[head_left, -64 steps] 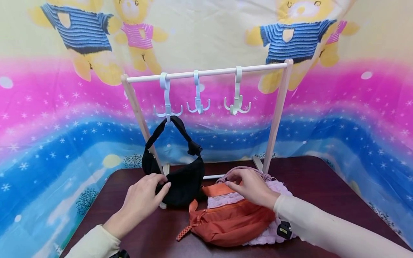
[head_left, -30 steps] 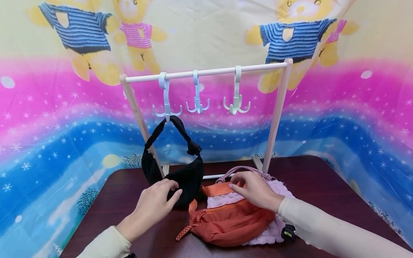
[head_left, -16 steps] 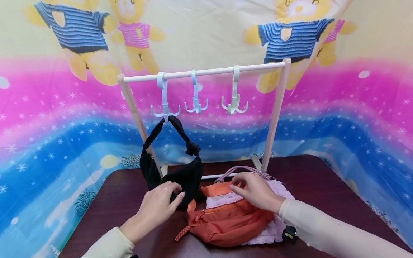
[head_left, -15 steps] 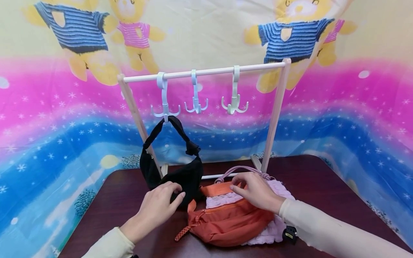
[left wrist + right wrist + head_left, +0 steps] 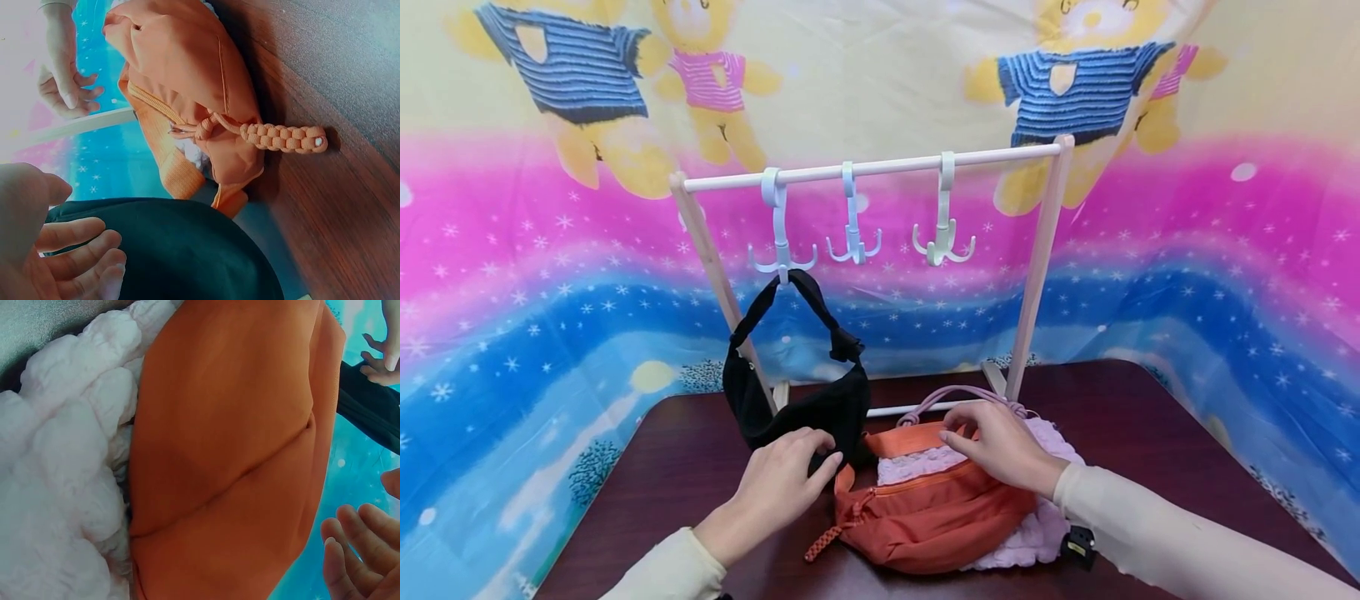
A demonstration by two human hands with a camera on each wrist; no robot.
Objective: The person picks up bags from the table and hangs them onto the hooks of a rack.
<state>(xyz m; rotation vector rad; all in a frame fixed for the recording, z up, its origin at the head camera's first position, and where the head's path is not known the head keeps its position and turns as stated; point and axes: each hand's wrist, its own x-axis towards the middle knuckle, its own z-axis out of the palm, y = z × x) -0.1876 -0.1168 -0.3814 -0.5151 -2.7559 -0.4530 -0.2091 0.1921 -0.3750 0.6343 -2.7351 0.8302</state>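
A black sling bag [image 5: 842, 400] hangs by its knotted strap from the leftmost hook [image 5: 781, 250], its body low over the table. My left hand [image 5: 775, 487] is in front of that bag with loosely bent fingers and nothing in its grasp; in the left wrist view the fingers [image 5: 81, 240] overlap the black cloth, and contact cannot be made out. An orange waist bag [image 5: 932, 521] with a braided zip pull [image 5: 822, 543] lies on top of a pale pink fluffy bag [image 5: 1048, 446]. Over these two hovers my right hand [image 5: 1000, 446], fingers relaxed, holding nothing.
A wooden rack [image 5: 1037, 275] stands at the back of the dark red table [image 5: 670, 475]. Two more multi-prong hooks, a middle one [image 5: 853, 237] and a right one [image 5: 943, 237], hang bare on its bar. Behind is a printed bear curtain [image 5: 880, 83].
My left hand has drifted right and a little nearer to me across the front of the black bag. My right hand has barely shifted. The bags lie and hang as before.
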